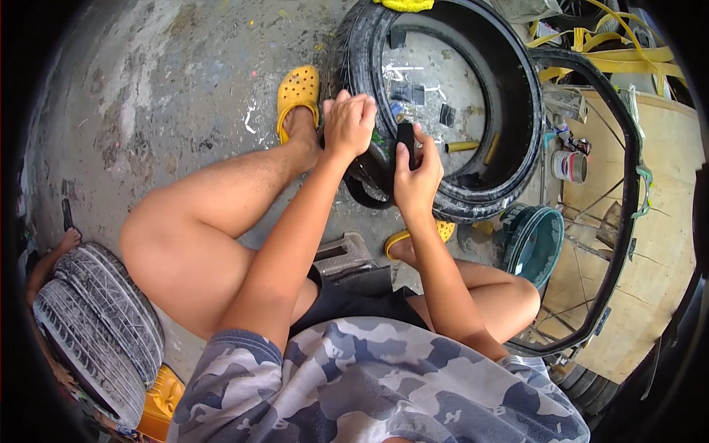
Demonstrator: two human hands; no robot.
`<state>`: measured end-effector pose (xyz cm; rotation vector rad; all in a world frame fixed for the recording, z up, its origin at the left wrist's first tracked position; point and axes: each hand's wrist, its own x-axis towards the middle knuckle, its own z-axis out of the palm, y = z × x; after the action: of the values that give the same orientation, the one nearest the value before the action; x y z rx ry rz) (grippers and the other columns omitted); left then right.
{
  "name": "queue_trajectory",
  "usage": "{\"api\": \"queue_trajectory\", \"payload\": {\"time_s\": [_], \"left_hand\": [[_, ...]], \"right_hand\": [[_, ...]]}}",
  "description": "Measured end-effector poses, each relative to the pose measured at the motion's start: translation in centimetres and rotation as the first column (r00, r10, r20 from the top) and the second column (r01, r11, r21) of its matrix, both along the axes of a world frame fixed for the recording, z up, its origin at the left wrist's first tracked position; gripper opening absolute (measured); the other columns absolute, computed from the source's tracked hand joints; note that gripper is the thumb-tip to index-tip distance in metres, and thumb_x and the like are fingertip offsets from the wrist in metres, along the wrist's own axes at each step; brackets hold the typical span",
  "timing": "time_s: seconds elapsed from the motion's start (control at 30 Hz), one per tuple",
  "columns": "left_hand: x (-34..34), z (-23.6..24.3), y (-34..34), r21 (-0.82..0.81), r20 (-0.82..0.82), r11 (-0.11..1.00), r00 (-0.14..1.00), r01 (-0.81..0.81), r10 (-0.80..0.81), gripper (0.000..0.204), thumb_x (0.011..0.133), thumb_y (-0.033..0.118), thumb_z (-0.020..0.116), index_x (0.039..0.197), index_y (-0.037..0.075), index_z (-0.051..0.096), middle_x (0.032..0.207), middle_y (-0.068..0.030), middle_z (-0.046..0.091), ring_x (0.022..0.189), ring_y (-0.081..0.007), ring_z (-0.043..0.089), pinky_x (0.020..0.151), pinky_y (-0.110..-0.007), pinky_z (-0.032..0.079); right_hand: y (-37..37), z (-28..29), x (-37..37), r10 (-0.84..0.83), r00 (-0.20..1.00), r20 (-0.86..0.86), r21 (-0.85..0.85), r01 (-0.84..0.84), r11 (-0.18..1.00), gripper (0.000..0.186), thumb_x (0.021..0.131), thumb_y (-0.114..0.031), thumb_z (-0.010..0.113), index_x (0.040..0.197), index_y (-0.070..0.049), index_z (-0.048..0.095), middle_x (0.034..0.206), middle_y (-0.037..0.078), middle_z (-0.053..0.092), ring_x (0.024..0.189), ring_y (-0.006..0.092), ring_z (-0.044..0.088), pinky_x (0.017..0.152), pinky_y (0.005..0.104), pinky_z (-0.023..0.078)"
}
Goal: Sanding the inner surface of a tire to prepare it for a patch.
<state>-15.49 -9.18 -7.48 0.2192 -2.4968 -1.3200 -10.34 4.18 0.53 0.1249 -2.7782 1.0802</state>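
A black tire (509, 88) stands in front of me, and through its ring I see the grey floor. My left hand (349, 124) is closed with curled fingers over the tire's near left edge. In my right hand (419, 173) is a black-handled tool (405, 139), held upright against the near sidewall; its working end is hard to make out. A black curved band (365, 193) hangs below the hands, partly hidden. Dark square patches (408, 93) and a yellow tube (461, 146) show inside the tire's ring.
A teal bucket (543, 244) and a small white tub (569, 167) stand right of the tire. A black frame (628, 184) leans near plywood (665, 221). Stacked tires (103, 325) sit at left, beside another person's hand (68, 240). A yellow cloth (406, 4) lies atop the tire.
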Motion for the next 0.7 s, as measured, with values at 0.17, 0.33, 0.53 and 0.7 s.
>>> {"api": "queue_trajectory", "payload": {"time_s": [0.17,0.33,0.53,0.7], "left_hand": [[0.7,-0.3,0.3,0.008,0.040,1.000,0.999,0.014,-0.014,0.035,0.094,0.027,0.047,0.069,0.008,0.062,0.078,-0.0069,0.066,0.085,-0.0268,0.057,0.079,-0.042,0.036],[0.2,0.1,0.1,0.014,0.012,1.000,1.000,0.021,-0.021,0.035,0.094,0.026,0.046,0.072,0.008,0.065,0.081,-0.0085,0.067,0.088,-0.0282,0.058,0.081,-0.043,0.036],[0.2,-0.7,0.7,0.034,0.034,0.999,0.999,0.009,-0.010,0.035,0.095,0.027,0.044,0.070,0.010,0.060,0.078,-0.0078,0.064,0.087,-0.0269,0.056,0.081,-0.042,0.035],[0.3,-0.3,0.2,-0.025,0.011,1.000,1.000,0.019,-0.019,0.036,0.094,0.027,0.043,0.075,0.009,0.067,0.087,-0.0083,0.070,0.090,-0.0260,0.058,0.083,-0.041,0.035]], "right_hand": [[1.5,-1.0,6.5,-0.006,0.999,-0.041,-0.006,0.006,1.000,0.033,0.086,0.000,0.064,0.118,0.006,0.058,0.098,0.021,0.064,0.087,0.0361,0.062,0.079,0.0417,0.050],[-3.7,0.0,-0.2,0.015,0.975,-0.222,0.231,0.038,0.972,0.037,0.084,-0.005,0.064,0.120,0.000,0.058,0.088,0.020,0.058,0.081,0.0389,0.055,0.073,0.0477,0.045],[0.8,-2.1,5.7,-0.007,0.971,-0.238,0.209,0.058,0.976,0.041,0.081,-0.002,0.066,0.121,0.000,0.059,0.088,0.022,0.060,0.077,0.0395,0.057,0.069,0.0475,0.048],[-3.8,-0.6,-1.0,-0.003,0.963,-0.268,0.246,0.071,0.967,0.039,0.083,-0.005,0.065,0.122,-0.001,0.058,0.089,0.022,0.060,0.081,0.0401,0.058,0.073,0.0465,0.047]]}}
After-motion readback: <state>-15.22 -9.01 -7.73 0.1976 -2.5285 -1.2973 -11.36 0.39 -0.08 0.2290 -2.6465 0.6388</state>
